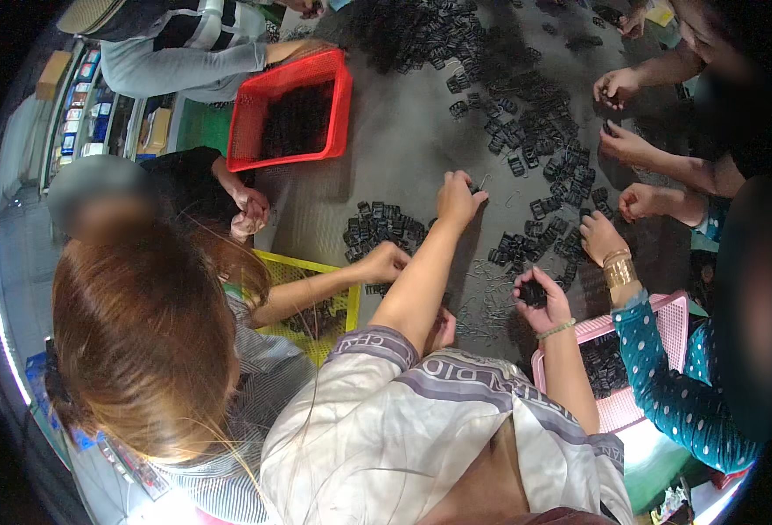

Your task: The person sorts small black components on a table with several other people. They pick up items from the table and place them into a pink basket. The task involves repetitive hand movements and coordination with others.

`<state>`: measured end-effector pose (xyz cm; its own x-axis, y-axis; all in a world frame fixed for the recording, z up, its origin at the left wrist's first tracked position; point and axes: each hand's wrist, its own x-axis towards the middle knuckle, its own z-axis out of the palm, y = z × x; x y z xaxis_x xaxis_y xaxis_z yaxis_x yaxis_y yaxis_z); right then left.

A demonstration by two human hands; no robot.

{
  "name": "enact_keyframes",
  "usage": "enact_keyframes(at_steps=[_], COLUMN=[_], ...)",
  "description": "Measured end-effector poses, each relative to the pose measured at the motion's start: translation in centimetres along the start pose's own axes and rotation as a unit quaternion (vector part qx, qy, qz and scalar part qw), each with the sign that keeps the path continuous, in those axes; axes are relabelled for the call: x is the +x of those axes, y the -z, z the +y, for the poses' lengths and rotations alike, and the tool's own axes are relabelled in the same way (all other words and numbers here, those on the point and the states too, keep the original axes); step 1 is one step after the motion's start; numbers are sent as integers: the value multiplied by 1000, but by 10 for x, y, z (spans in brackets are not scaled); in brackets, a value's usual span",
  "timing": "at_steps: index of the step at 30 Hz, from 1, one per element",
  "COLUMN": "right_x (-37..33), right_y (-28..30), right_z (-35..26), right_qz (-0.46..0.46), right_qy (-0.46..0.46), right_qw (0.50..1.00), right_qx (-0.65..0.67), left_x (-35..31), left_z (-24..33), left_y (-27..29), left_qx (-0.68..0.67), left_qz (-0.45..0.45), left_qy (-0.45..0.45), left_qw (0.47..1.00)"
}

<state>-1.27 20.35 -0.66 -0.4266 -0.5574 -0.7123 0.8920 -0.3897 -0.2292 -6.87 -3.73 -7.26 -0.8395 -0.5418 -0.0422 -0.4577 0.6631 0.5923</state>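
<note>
My left hand (460,201) reaches out over the dark table. Its fingers are pinched on a small black plastic piece (473,187), and a thin bent metal wire (485,183) sticks out beside the fingertips. Closer to my body, my right hand (550,302) is turned palm up with its fingers curled around a black ribbed plastic clip (533,294); whether there is more than one in the palm I cannot tell. Between my hands lie scattered thin metal wire hooks (489,306). Just beyond my right hand is a pile of black plastic clips (515,251).
A red basket (340,109) of black pieces stands far left, a yellow basket (340,302) near left, and a pink basket (676,315) at right. Another clip heap (384,229) lies left. Co-workers' hands (603,238) work along both sides; a neighbour's hand (384,262) is near my left forearm.
</note>
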Motion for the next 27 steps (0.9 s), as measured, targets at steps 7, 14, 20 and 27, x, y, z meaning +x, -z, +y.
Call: enact_keyframes(at_steps=[7,14,20,27], right_x=[-108,-164,-157,-142], right_y=[-2,25,27,-12], right_z=[-46,-43,-22,0], right_qz=[-53,156,180,79], right_qy=[149,93,253,329], right_qw=[936,732,628,768], right_qx=[-315,-657,-714,-544], left_x=[-4,-32,-58,-83], left_z=[11,73,92,93], left_y=[22,89,111,129], left_qx=[-230,-322,-430,-443], left_qz=[-212,-307,-347,-373], left_qy=[27,-75,-95,-37], left_qw=[949,892,828,814])
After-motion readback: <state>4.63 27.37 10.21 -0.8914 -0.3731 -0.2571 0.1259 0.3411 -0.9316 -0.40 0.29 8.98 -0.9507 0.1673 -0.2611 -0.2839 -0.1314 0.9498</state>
